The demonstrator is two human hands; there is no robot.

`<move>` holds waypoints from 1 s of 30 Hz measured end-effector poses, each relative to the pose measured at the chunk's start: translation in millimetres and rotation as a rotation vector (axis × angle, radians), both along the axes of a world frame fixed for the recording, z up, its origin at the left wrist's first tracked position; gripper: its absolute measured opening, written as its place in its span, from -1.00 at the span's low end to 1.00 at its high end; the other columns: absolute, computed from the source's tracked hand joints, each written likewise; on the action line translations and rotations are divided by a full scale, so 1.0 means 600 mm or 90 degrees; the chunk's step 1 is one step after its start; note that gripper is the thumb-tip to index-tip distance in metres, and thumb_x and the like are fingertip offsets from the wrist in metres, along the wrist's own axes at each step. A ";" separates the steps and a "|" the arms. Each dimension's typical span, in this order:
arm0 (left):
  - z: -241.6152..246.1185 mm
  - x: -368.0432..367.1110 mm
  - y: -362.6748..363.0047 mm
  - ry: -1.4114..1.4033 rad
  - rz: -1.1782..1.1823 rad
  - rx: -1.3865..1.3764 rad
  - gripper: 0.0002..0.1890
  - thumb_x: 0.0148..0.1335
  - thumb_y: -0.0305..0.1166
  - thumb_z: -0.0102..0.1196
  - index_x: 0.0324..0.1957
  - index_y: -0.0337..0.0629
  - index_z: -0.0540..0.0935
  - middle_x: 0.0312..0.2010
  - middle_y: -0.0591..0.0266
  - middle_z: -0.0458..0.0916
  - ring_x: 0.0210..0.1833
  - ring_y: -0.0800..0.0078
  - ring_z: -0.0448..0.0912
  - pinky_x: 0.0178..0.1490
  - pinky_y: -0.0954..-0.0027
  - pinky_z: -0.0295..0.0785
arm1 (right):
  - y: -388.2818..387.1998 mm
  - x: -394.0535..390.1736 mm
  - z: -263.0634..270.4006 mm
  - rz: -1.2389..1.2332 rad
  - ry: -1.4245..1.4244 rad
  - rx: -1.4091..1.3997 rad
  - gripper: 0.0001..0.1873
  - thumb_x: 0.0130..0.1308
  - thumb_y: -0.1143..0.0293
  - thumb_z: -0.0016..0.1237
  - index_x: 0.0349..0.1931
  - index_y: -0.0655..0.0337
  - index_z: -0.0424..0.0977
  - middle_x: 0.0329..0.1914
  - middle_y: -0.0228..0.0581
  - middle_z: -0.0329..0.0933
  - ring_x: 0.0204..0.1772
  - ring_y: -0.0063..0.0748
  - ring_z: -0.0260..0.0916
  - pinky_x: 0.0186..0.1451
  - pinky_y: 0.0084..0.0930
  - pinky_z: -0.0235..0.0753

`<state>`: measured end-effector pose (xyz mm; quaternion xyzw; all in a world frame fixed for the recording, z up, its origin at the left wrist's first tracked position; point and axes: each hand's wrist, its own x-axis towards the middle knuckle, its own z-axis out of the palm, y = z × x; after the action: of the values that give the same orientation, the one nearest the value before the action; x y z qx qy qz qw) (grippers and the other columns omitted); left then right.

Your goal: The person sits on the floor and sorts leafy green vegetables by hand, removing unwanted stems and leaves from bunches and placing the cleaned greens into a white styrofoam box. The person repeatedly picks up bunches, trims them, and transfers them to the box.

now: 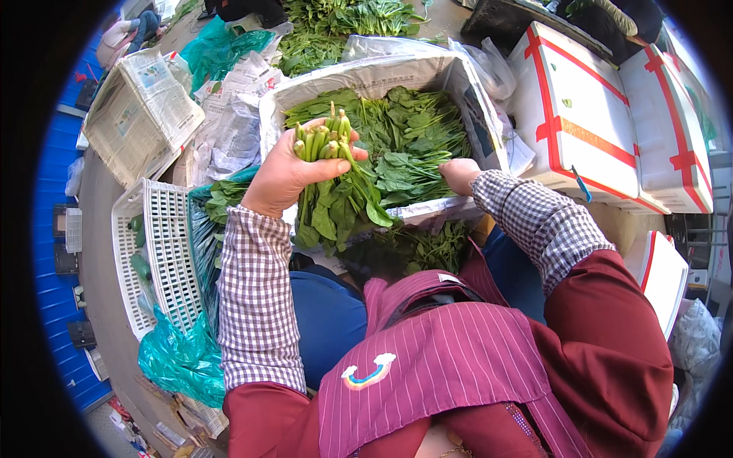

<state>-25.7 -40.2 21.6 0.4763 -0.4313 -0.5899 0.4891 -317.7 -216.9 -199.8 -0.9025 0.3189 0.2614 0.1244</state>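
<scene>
My left hand [292, 172] is closed around a bunch of leafy greens [329, 200], stem ends up and leaves hanging down over the near rim of a foam box. That box [366, 80] is lined with newspaper, and rows of spinach-like greens [401, 126] lie in it. At the box's right side, my right hand [460, 176] has its fingers curled at the stems of greens lying there; whether it grips any cannot be told. More greens [441, 246] lie in shadow below the near wall, between the knees.
White foam boxes with red tape [595, 109] stand at the right. A newspaper-covered box [143, 114], a white plastic crate [172, 252] and a green plastic bag [183, 360] are at the left. Beyond the box lie piled greens [315, 51]. Another person [123, 37] is at upper left.
</scene>
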 end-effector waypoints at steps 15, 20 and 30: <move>-0.024 -0.039 -0.023 -0.149 -0.138 0.071 -0.38 0.07 -0.62 0.31 0.26 -0.32 0.55 0.02 0.31 0.67 0.01 0.63 0.57 0.19 0.50 0.45 | 0.023 0.038 0.312 -0.264 -0.554 0.543 -0.77 0.40 0.35 0.17 -0.08 0.33 0.63 -0.35 -0.42 0.64 -0.34 -0.67 0.52 -0.24 -0.64 0.57; -0.023 -0.046 -0.034 -0.123 -0.171 0.079 -0.51 0.06 -0.57 0.34 0.11 -0.32 0.64 -0.15 0.44 0.66 -0.12 0.69 0.56 0.01 0.54 0.48 | 0.045 0.050 0.317 -0.302 -0.650 0.636 -0.78 0.41 0.34 0.17 -0.09 0.31 0.63 -0.36 -0.43 0.63 -0.33 -0.69 0.52 -0.23 -0.67 0.58; -0.010 -0.075 -0.046 -0.086 -0.181 0.129 -0.50 0.05 -0.55 0.34 0.12 -0.31 0.64 -0.15 0.43 0.66 -0.12 0.68 0.56 0.03 0.55 0.47 | 0.031 0.046 0.313 -0.270 -0.660 0.644 -0.77 0.24 0.56 0.03 -0.10 0.37 0.61 -0.45 -0.40 0.59 -0.40 -0.68 0.43 -0.29 -0.64 0.47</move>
<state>-70.6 -68.0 15.8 0.4958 -0.4643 -0.6603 0.3204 -290.4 -198.3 -11.7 -0.6617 0.2276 -0.1121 0.7056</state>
